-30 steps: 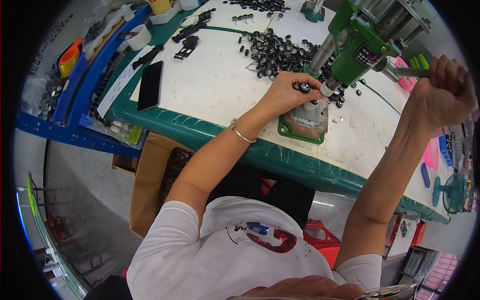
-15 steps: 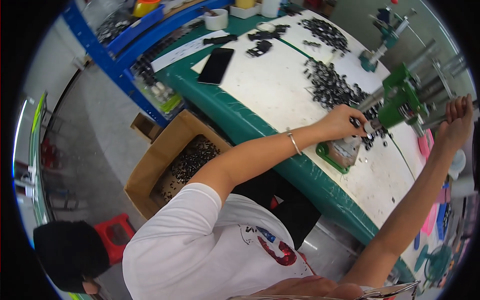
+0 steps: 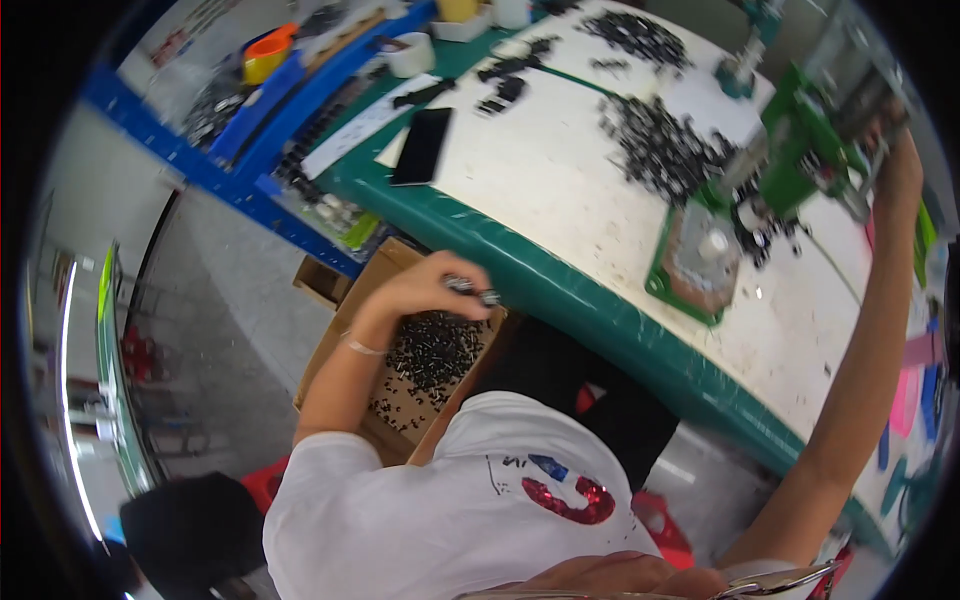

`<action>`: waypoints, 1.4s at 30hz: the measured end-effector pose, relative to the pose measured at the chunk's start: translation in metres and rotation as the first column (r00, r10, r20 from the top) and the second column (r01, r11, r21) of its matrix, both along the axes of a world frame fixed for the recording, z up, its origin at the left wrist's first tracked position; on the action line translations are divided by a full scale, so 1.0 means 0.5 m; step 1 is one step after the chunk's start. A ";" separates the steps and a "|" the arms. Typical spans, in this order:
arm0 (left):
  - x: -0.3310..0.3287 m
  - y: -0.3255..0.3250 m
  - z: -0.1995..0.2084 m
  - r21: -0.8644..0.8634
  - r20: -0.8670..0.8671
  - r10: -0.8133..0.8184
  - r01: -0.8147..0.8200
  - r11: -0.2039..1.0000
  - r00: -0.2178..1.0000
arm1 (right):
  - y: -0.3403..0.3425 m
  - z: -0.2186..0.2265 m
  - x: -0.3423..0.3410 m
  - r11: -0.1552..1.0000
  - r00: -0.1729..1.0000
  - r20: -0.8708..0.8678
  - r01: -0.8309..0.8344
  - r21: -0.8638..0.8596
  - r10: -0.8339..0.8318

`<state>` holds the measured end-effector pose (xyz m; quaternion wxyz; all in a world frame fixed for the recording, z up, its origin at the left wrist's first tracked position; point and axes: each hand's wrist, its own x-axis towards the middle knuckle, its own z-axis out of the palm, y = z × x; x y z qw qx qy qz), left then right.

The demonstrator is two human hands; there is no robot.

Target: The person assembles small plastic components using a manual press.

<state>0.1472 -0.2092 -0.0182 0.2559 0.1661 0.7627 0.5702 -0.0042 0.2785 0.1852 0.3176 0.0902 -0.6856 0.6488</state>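
My left hand [image 3: 432, 288] hovers over an open cardboard box [image 3: 340, 330] below the table edge, its fingers pinching a small dark part [image 3: 474, 291]. The box holds several small black parts [image 3: 432, 352]. My right hand [image 3: 897, 160] reaches far up to the right and grips the lever handle of a green bench press [image 3: 800, 150]; the handle itself is mostly hidden. The press stands on a base plate [image 3: 700, 262] on the white table top. A heap of loose black parts [image 3: 660, 145] lies on the table left of the press.
The table [image 3: 560, 190] has a green edge. A black phone [image 3: 421, 146] lies on its left part, near a tape roll [image 3: 411, 55]. Blue shelving with bins [image 3: 250, 130] stands beyond it. A red stool [image 3: 262, 482] sits on the floor at lower left.
My left hand has left the press and swung down and left to the cardboard box, carrying a small dark part. My right hand stays on the press lever. The view has turned left.
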 end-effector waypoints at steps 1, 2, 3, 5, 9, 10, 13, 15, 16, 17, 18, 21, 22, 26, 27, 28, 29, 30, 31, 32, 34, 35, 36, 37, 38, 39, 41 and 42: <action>0.008 -0.042 -0.021 -0.277 -0.123 -0.074 0.037 0.960 0.990 | -0.017 -0.011 0.007 0.991 0.991 -0.032 0.133 0.032 -0.132; 0.015 -0.083 -0.051 -0.398 -0.115 -0.132 0.076 0.914 0.984 | -0.026 -0.019 0.024 0.984 0.984 0.028 0.176 0.034 -0.177; 0.019 -0.104 -0.074 -0.510 -0.113 -0.194 0.110 0.853 0.974 | -0.023 -0.028 0.040 0.974 0.971 0.080 0.223 0.038 -0.226; 0.017 -0.086 -0.052 -0.896 0.025 -0.192 0.107 0.431 0.981 | 0.018 -0.065 0.050 0.987 0.985 0.083 0.156 -0.031 -0.153; 0.003 -0.011 0.011 -0.492 -0.163 -0.271 0.161 0.856 0.949 | 0.035 -0.173 0.085 0.936 0.917 0.320 0.128 0.328 -0.238; -0.008 0.036 0.042 -0.306 -0.191 -0.277 0.211 0.928 0.942 | 0.025 -0.196 0.099 0.927 0.888 0.407 0.052 0.372 -0.214; -0.053 0.156 0.113 -0.155 -0.233 -0.272 0.241 0.958 0.934 | 0.016 -0.281 0.138 0.785 0.873 0.424 -0.082 0.614 -0.241; -0.109 0.233 0.120 -0.180 -0.386 -0.182 0.120 0.976 0.904 | 0.033 -0.351 0.158 0.655 0.909 0.290 -0.026 0.755 -0.298; -0.140 0.267 0.108 -0.136 -0.451 -0.094 0.036 0.990 0.888 | 0.024 -0.380 0.174 0.660 0.895 0.315 -0.031 0.751 -0.316; -0.184 0.295 0.068 -0.057 -0.549 -0.016 -0.019 0.998 0.836 | 0.014 -0.394 0.184 0.662 0.883 0.328 -0.027 0.749 -0.335; -0.218 0.320 0.043 -0.026 -0.636 0.042 -0.076 0.997 0.771 | -0.003 -0.399 0.194 0.637 0.897 0.264 0.025 0.771 -0.354; -0.270 0.377 0.021 -0.040 -0.724 0.138 -0.241 0.970 0.675 | -0.024 -0.418 0.199 0.647 0.909 0.188 0.109 0.755 -0.372; -0.278 0.385 0.017 -0.041 -0.727 0.138 -0.244 0.969 0.673 | -0.024 -0.424 0.198 0.681 0.912 0.178 0.135 0.719 -0.370; -0.294 0.410 0.005 -0.208 -0.856 -0.013 -0.321 0.924 0.516 | -0.013 -0.429 0.187 0.761 0.915 0.177 0.181 0.623 -0.362; -0.296 0.413 0.001 -0.211 -0.867 -0.004 -0.360 0.909 0.498 | -0.012 -0.425 0.185 0.767 0.904 0.216 0.165 0.620 -0.369; -0.296 0.412 -0.004 -0.218 -0.864 -0.011 -0.354 0.910 0.503 | -0.012 -0.424 0.184 0.773 0.891 0.256 0.148 0.617 -0.375; -0.298 0.413 -0.004 -0.207 -0.879 -0.006 -0.371 0.905 0.477 | -0.008 -0.425 0.181 0.774 0.889 0.256 0.153 0.615 -0.379; -0.299 0.412 -0.004 -0.197 -0.892 -0.001 -0.387 0.901 0.451 | -0.004 -0.429 0.180 0.795 0.887 0.276 0.149 0.587 -0.370; -0.296 0.407 -0.006 -0.200 -0.892 -0.005 -0.383 0.902 0.453 | -0.001 -0.432 0.181 0.817 0.885 0.296 0.144 0.559 -0.359; -0.288 0.397 -0.004 -0.137 -0.808 0.094 -0.342 0.930 0.582 | 0.001 -0.434 0.183 0.818 0.883 0.299 0.146 0.556 -0.361; -0.277 0.373 -0.006 -0.073 -0.690 0.175 -0.308 0.948 0.702 | 0.006 -0.438 0.189 0.873 0.912 0.274 0.154 0.462 -0.306; -0.266 0.352 -0.009 -0.125 -0.711 0.134 -0.312 0.942 0.690 | 0.003 -0.438 0.192 0.877 0.910 0.285 0.148 0.457 -0.302; -0.256 0.336 -0.013 -0.176 -0.729 0.092 -0.316 0.932 0.678 | 0.003 -0.433 0.191 0.883 0.905 0.305 0.140 0.449 -0.298; -0.255 0.329 -0.014 -0.186 -0.722 0.089 -0.316 0.930 0.686 | 0.001 -0.428 0.189 0.887 0.899 0.324 0.132 0.442 -0.295; -0.254 0.329 -0.004 -0.202 -0.696 0.076 -0.296 0.934 0.714 | 0.000 -0.419 0.188 0.884 0.890 0.340 0.130 0.449 -0.304; -0.253 0.330 0.001 -0.216 -0.670 0.063 -0.275 0.937 0.740 | -0.001 -0.422 0.188 0.884 0.887 0.350 0.123 0.451 -0.302; -0.251 0.339 -0.001 -0.215 -0.673 0.093 -0.314 0.925 0.734 | 0.000 -0.425 0.189 0.890 0.911 0.310 0.113 0.442 -0.271; -0.252 0.343 0.001 -0.213 -0.685 0.119 -0.353 0.911 0.719 | -0.004 -0.424 0.191 0.897 0.909 0.322 0.110 0.428 -0.265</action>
